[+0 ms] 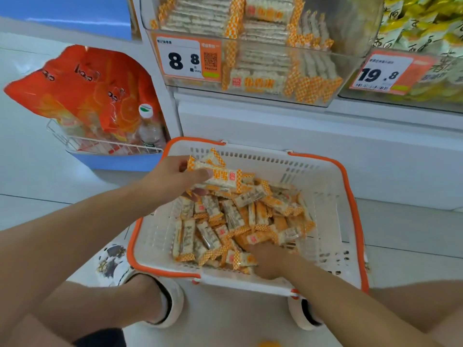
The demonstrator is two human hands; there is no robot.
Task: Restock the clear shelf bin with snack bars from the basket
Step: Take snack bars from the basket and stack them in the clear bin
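- From the head camera: your left hand (pixel 175 175) is up over the back-left corner of the white plastic basket with orange rim and handles (pixel 333 176), fingers curled round a small bunch of orange-and-white wrapped snack bars (pixel 220 175), gripping them clear of the pile.
- Your right hand (pixel 269 259) is down inside the basket at the near side, fingers dug in among the loose heap of wrapped bars (pixel 238 221); the wrappers hide the fingertips, so you can't tell whether they're pinching one or just resting there.
- The basket sits on the pale floor between your feet, with a white slipper (pixel 170 304) at its near-left corner and the other slipper (pixel 304 314) at its near-right corner.
- Up ahead, the clear plastic shelf bin (pixel 350 71) is already holding neat stacks of the same bars, with a white-and-orange price tag reading 8.8 (pixel 185 60) on its front.
- Just right of it, a second tag reading 19.8 (pixel 383 72) fronts a bin of yellow packets (pixel 421 18).
- To the left, a white wire rack (pixel 105 146) carries big orange bags (pixel 82 88) and a clear bottle with a green-and-white cap (pixel 150 131).
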